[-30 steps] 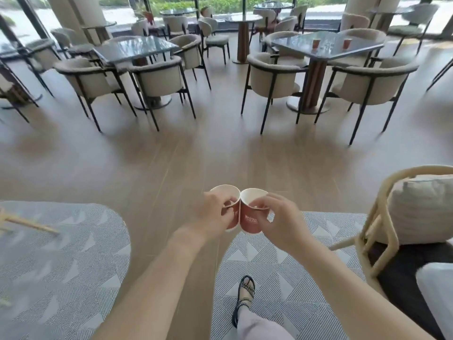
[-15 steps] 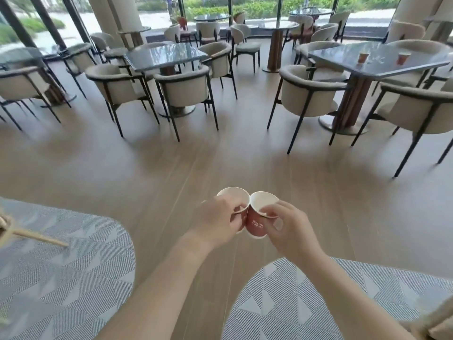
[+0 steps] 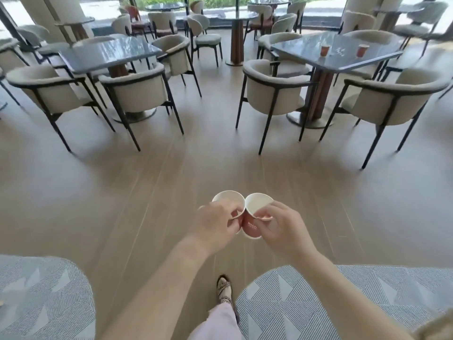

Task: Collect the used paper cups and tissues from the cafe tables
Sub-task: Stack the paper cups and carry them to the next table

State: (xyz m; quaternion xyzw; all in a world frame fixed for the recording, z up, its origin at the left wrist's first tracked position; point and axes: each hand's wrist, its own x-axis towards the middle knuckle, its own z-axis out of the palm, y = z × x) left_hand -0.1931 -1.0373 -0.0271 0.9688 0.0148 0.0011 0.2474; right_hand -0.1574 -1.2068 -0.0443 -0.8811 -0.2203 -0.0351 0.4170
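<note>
I hold two red paper cups with white insides in front of me, their rims touching. My left hand [image 3: 215,227] grips the left cup [image 3: 226,200]. My right hand [image 3: 282,229] grips the right cup [image 3: 255,209], which is tilted. Two more red paper cups stand on the grey table [image 3: 306,51] at the far right: one cup [image 3: 324,50] near its middle, the other cup [image 3: 362,50] further right. I see no tissues.
Beige armchairs [image 3: 272,92] with black legs ring the grey table; another grey table [image 3: 105,54] with chairs stands far left. Wooden floor lies between. Grey patterned rugs [image 3: 44,303] flank my sandalled foot [image 3: 224,288]. Windows line the back.
I have walked forward across the floor: the tables and chairs are closer, and the wicker chair at the right has dropped out of view. Both hands keep their cups.
</note>
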